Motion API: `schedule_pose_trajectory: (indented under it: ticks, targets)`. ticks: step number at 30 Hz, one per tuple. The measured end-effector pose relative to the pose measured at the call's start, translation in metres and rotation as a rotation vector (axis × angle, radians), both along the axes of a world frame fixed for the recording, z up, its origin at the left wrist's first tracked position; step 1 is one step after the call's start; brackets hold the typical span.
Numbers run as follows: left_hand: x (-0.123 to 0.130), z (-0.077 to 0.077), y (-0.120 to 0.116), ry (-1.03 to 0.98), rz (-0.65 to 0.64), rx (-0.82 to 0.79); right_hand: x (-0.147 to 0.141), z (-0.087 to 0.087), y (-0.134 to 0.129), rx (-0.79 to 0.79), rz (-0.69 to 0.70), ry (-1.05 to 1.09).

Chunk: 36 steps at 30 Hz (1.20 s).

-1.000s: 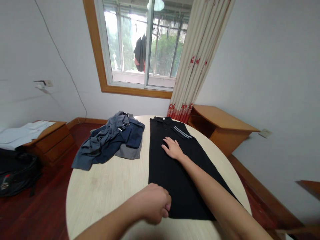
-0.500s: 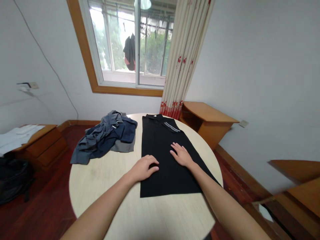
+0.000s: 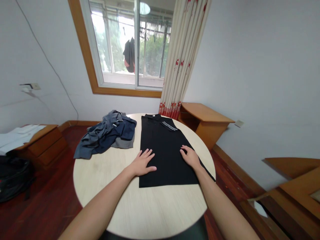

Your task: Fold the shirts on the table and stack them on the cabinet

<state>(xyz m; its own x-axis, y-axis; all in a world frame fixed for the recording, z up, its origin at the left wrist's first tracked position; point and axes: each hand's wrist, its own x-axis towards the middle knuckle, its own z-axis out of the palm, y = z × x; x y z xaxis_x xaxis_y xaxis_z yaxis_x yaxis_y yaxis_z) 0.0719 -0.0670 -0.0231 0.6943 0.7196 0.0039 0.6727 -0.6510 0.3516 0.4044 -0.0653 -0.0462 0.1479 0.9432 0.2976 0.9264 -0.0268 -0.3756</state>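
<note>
A black polo shirt (image 3: 163,150) lies flat on the round pale table (image 3: 155,210), its collar toward the window. One sleeve with light stripes is folded in over the upper right of the shirt. My left hand (image 3: 143,163) is open, fingers spread, at the shirt's left edge. On the right side of the shirt rests my right hand (image 3: 190,156), open with its fingers slightly bent and holding nothing. A crumpled heap of grey and navy clothes (image 3: 110,135) sits at the table's back left.
A wooden desk (image 3: 206,113) stands behind the table on the right, beside a patterned curtain (image 3: 178,66). At the left are a wooden cabinet (image 3: 45,141) with white papers or cloth on top and a black bag (image 3: 13,178) on the floor.
My right hand has slid right and a little nearer, toward the shirt's right edge. My left hand has shifted slightly left, and its fingers have spread. The view has moved slightly.
</note>
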Motion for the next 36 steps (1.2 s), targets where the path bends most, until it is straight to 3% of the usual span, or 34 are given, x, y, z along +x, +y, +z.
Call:
schedule_pose_trajectory:
  ticks: [11,14,17,21,26,30,33,36]
  targets:
    - [-0.001,0.007,-0.004,0.007,0.015,-0.051,0.01,0.008,-0.02,-0.004,-0.271,-0.066]
    - [-0.002,0.006,-0.002,-0.004,0.008,-0.059,0.012,0.012,-0.03,-0.06,-0.34,-0.134]
    - [-0.003,0.005,0.001,-0.007,0.007,-0.062,0.02,0.021,-0.035,-0.212,-0.414,-0.104]
    - [-0.004,0.004,0.002,-0.008,0.003,-0.073,0.036,0.042,-0.037,-0.483,-0.33,0.009]
    - [-0.005,0.005,0.0,-0.002,-0.004,-0.072,0.036,0.071,-0.05,-0.606,-0.257,0.206]
    - [-0.004,0.009,-0.002,0.006,-0.008,-0.083,0.012,0.092,-0.06,-0.542,-0.196,0.212]
    - [-0.004,0.009,-0.001,0.009,-0.006,-0.088,-0.018,0.103,-0.067,-0.459,-0.042,0.187]
    - [-0.005,0.006,0.001,-0.001,-0.013,-0.082,-0.054,0.107,-0.072,-0.479,0.063,0.17]
